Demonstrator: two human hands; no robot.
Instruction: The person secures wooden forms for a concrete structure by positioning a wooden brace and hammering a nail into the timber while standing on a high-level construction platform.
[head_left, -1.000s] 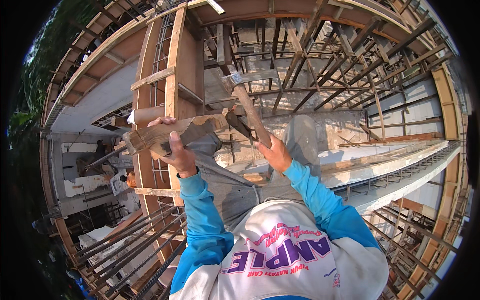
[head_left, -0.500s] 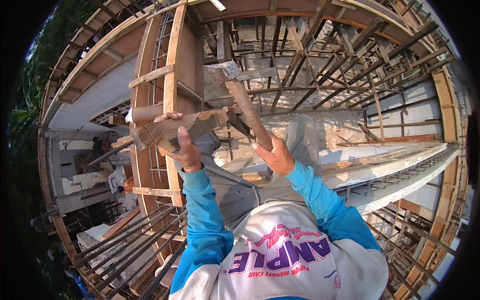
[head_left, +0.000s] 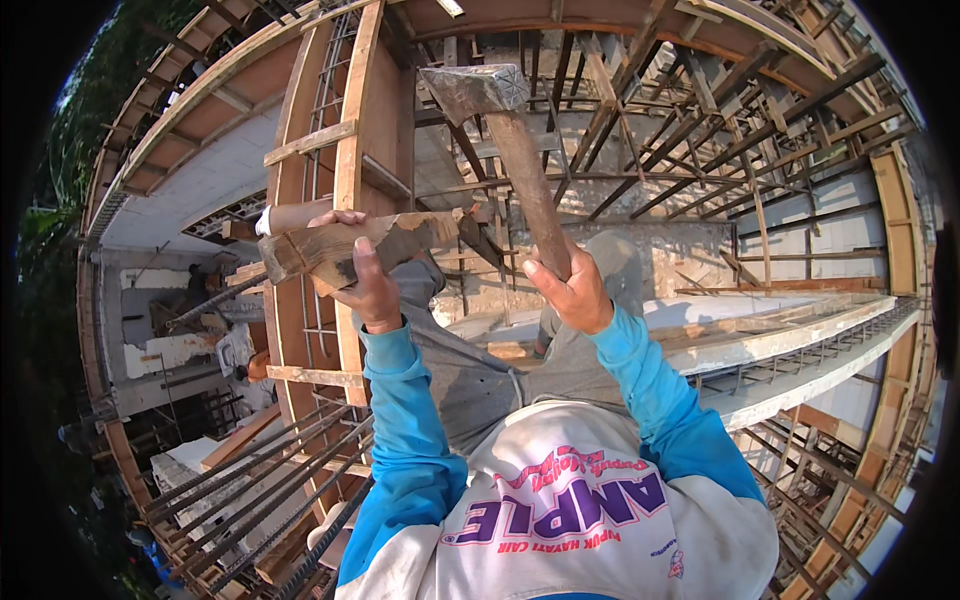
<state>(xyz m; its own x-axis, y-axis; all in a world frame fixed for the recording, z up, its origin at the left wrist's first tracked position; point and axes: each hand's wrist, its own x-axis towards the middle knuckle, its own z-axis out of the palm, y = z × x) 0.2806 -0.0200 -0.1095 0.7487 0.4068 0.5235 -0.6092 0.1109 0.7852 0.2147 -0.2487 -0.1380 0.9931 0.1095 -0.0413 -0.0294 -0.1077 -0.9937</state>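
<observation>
My right hand (head_left: 574, 288) is closed round the lower end of a wooden handle. It belongs to a hatchet (head_left: 522, 165), held upright with its broad metal head at the top and a squarish patterned face on the right. My left hand (head_left: 366, 284) grips a short, rough piece of wood (head_left: 400, 238) lying nearly level across the timber form. Its right end is chipped and splintered, with a dark split part hanging off. Between the hatchet's handle and that splintered end there is a gap.
Below my left hand runs a wooden beam form (head_left: 352, 140) with steel bars inside. Several long rebars (head_left: 270, 490) stick out at lower left. A concrete ledge (head_left: 800, 370) with rebar extends right. Timber props (head_left: 690, 140) stand over the lower level ahead.
The hatchet has risen away from the piece of wood, and my right hand has shifted slightly right. My left hand and the wood stay nearly in place.
</observation>
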